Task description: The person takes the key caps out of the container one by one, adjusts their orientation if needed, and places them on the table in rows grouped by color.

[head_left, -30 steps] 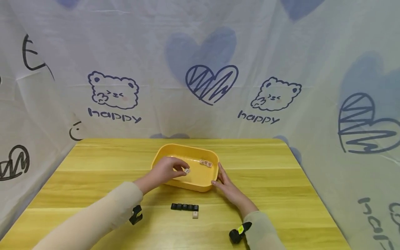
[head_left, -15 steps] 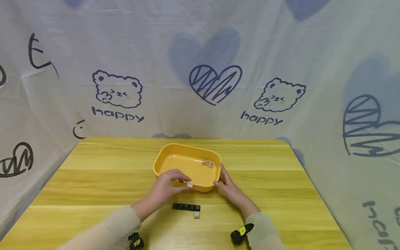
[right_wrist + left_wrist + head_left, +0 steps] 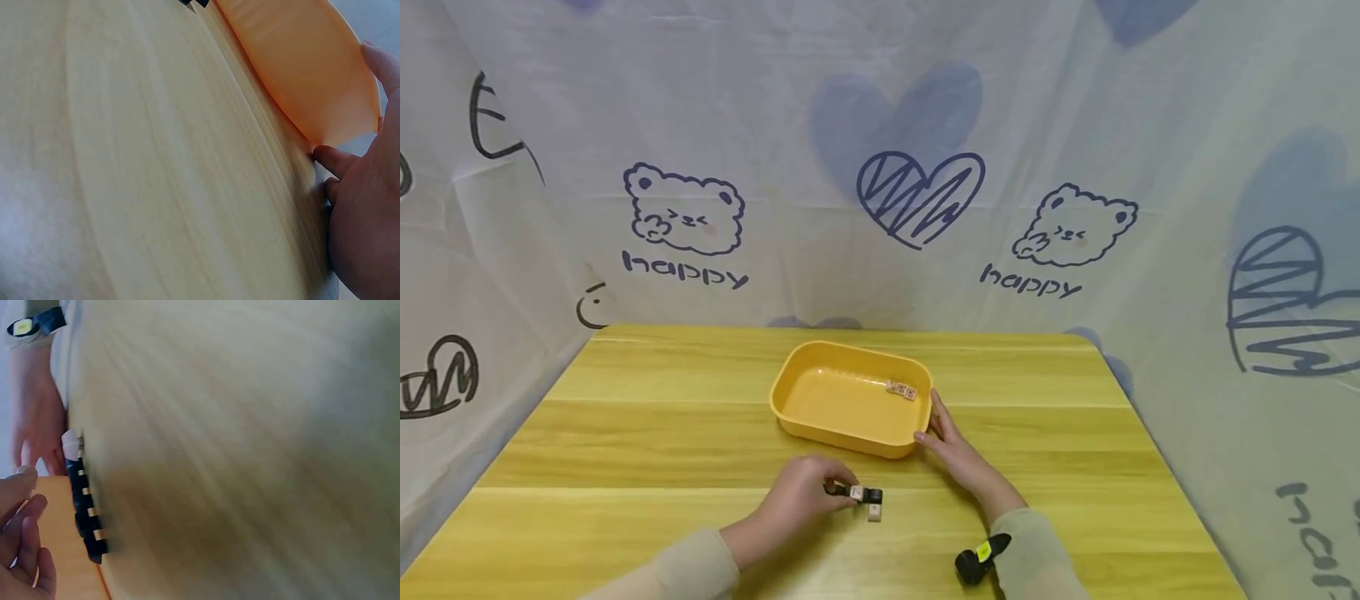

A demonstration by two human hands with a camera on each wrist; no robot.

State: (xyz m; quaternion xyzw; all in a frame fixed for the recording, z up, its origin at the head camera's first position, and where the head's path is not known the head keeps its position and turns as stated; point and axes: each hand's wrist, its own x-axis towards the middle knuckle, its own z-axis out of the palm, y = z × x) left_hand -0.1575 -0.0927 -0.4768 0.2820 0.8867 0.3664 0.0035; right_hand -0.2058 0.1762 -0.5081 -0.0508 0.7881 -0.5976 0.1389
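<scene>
My left hand (image 3: 808, 500) pinches a white keycap (image 3: 857, 492) between thumb and fingertips, just above a row of black keycaps (image 3: 876, 496) on the table. The hand hides part of that row in the head view; in the left wrist view the black row (image 3: 82, 506) shows along its length. Another white keycap (image 3: 874, 512) sits against the near side of the row's right end. My right hand (image 3: 958, 458) holds the right end of a yellow plastic tray (image 3: 842, 436), with the thumb at its rim. Several white keycaps (image 3: 901, 389) lie inside the tray at the right.
The wood-grain table (image 3: 647, 433) reaches back to a white cloth (image 3: 805, 275) printed with hearts and bears. A black wrist camera (image 3: 973, 567) is strapped to my right sleeve.
My left hand has lifted a white keycap out of the tray and carried it toward me, over the black row. My right hand has stayed on the tray.
</scene>
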